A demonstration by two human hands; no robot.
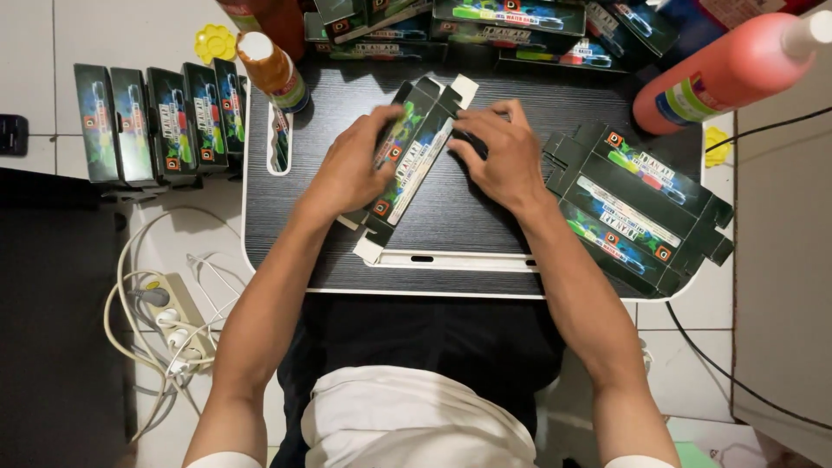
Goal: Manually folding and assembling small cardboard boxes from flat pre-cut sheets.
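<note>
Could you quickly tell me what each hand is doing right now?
Left hand: shut on the flat carton.
Right hand: shut on the same carton.

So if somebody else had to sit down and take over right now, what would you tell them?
Left hand and right hand both grip one flat dark carton on the black lap table, partway through folding; its end flaps are open.
A stack of unfolded cartons lies at the table's right edge.
Done: a row of finished boxes stands on the floor to the left, with more boxes piled behind the table.
Left: shape and close the held carton, then the flat stack.
</note>
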